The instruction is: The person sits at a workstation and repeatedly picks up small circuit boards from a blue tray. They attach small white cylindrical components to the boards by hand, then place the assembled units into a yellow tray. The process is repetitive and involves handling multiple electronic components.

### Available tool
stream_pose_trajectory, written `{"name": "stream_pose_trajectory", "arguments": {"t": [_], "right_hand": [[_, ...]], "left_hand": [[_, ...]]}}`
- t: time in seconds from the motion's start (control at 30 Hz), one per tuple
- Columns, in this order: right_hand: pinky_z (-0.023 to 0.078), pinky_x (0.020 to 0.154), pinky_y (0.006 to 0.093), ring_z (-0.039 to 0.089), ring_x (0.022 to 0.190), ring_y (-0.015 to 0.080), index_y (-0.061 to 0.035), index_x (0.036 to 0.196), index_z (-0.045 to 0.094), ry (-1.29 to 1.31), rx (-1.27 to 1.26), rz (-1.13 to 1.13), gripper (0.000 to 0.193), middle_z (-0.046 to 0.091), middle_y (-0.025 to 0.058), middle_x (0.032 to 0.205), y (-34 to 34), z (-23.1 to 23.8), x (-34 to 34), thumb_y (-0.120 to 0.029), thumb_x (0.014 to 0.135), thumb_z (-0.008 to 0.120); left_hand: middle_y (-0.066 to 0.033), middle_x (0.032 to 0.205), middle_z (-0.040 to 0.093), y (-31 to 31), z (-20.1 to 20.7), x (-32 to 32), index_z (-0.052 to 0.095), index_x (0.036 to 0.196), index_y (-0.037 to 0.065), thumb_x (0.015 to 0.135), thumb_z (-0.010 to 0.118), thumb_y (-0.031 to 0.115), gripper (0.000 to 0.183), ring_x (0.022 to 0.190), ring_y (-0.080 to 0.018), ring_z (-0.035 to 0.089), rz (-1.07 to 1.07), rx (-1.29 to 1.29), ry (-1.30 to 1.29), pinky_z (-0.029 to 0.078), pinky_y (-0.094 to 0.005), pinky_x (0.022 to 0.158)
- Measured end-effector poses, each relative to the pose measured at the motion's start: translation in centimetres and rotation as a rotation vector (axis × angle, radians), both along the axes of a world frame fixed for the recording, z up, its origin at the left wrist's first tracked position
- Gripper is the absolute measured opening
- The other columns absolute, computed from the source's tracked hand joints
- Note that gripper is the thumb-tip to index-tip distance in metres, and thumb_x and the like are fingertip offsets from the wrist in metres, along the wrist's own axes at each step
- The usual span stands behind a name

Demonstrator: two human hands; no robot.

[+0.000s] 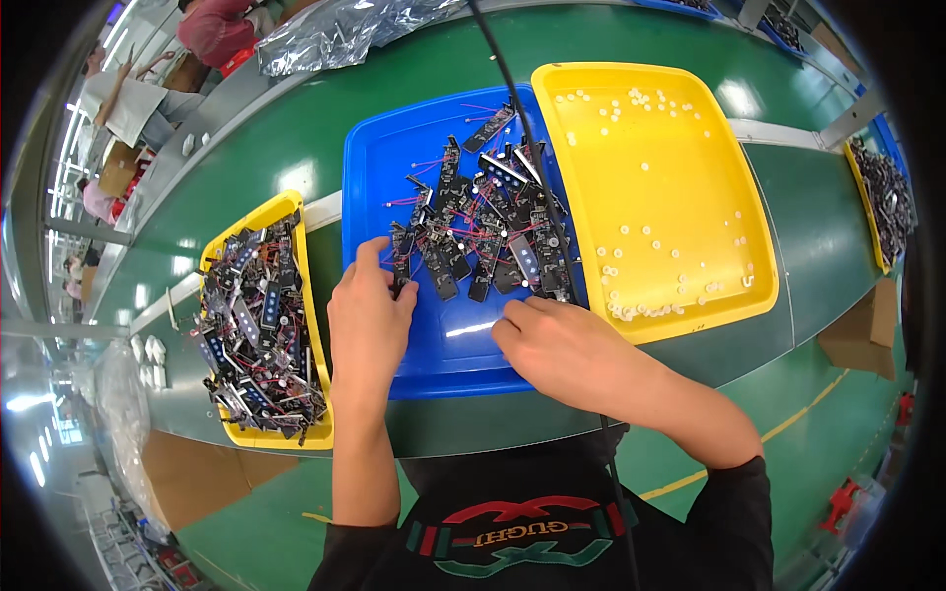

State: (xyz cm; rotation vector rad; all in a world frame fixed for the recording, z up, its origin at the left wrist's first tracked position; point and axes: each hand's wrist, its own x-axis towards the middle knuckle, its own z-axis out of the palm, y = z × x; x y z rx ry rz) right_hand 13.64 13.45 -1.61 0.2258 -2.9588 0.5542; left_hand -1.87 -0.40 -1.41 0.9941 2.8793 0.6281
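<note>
A blue tray (pixel 448 355) lies before me with a loose heap of black circuit boards (pixel 458 212), which have thin red wires and small white parts. My left hand (pixel 370 315) is at the tray's left side, thumb and fingers closed round the edge of one narrow black circuit board (pixel 401 246) that still rests in the tray. Over the tray's front right part, my right hand (pixel 562 350) has its fingers curled together close to the heap's lower edge. Whatever its fingertips hold, if anything, is hidden beneath the hand.
To the right, a yellow tray (pixel 680 177) holds scattered small white rings. A narrower yellow tray (pixel 322 379) on the left is piled with boards and wires. A black cable (pixel 507 74) hangs across the view. Silvery plastic (pixel 345 39) lies at the back; other people sit far left.
</note>
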Motion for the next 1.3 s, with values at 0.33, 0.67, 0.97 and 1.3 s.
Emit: {"name": "stream_pose_trajectory", "arguments": {"t": [0.33,0.67,0.97,1.3], "right_hand": [[0.05,0.062,0.0331,0.06,0.069,0.0247,0.0015,0.073,0.056,0.017,-0.065,0.119,0.007,0.054,0.011,0.072,0.8,0.7,-1.7,-0.004,0.069,0.058],[0.045,0.059,0.0239,0.056,0.067,0.0124,0.0003,0.091,0.062,0.521,-1.024,-0.046,0.018,0.059,0.0068,0.08,2.3,3.1,-3.7,0.006,0.074,0.062],[0.046,0.064,0.0232,0.058,0.072,0.0137,0.0042,0.091,0.06,0.313,-1.723,0.016,0.015,0.059,0.0093,0.082,3.5,1.9,-2.9,0.007,0.077,0.059],[0.048,0.069,0.0213,0.06,0.081,0.0104,0.0029,0.097,0.062,0.157,-1.528,-0.283,0.017,0.062,0.0066,0.09,2.4,1.3,-3.7,0.003,0.08,0.062]], "left_hand": [[-0.001,0.078,0.05,-2.2,2.5,0.1,0.062,0.101,-0.001,0.079,0.06,-0.003,0.023,0.069,-0.0064,0.052,0.071,0.629,-0.227,0.043,-0.0191,0.06],[-0.0101,0.097,0.06,1.1,3.8,0.8,0.06,0.098,-0.005,0.075,0.063,-0.006,0.023,0.082,-0.0114,0.056,-0.17,1.024,-0.922,0.047,-0.0216,0.069],[-0.0094,0.094,0.058,1.8,1.3,1.0,0.046,0.121,-0.004,0.076,0.06,-0.009,0.047,0.089,-0.0144,0.056,-0.161,1.183,-1.185,0.047,-0.0264,0.079],[-0.009,0.081,0.062,1.4,0.8,1.9,0.063,0.092,-0.003,0.072,0.069,-0.004,0.02,0.071,-0.0127,0.061,-0.194,1.021,-1.254,0.053,-0.023,0.056]]}}
